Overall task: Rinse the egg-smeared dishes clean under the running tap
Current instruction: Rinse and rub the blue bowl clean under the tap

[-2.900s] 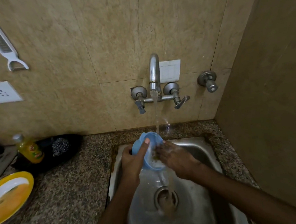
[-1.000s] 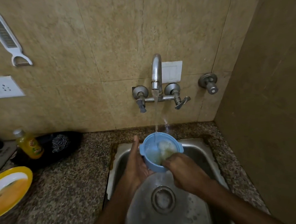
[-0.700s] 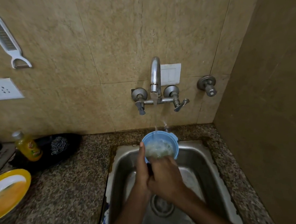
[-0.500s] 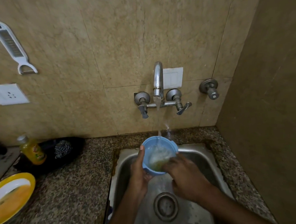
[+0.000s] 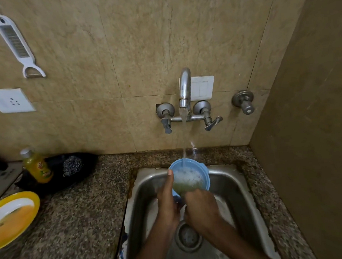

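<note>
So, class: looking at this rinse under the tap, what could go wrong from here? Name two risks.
1. The bowl is nearly full of foamy water under the stream, so it may overflow or splash onto the counter.
2. The left hand and right hand are wet; the bowl could slip into the sink.

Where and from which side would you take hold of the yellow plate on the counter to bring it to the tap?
Grip the yellow plate by its raised yellow rim on the sink-facing edge, coming from the right. Orange egg residue covers the centre, while the rim looks clean. It lies flat on the granite counter, so a thumb-over pinch should suit.
</note>
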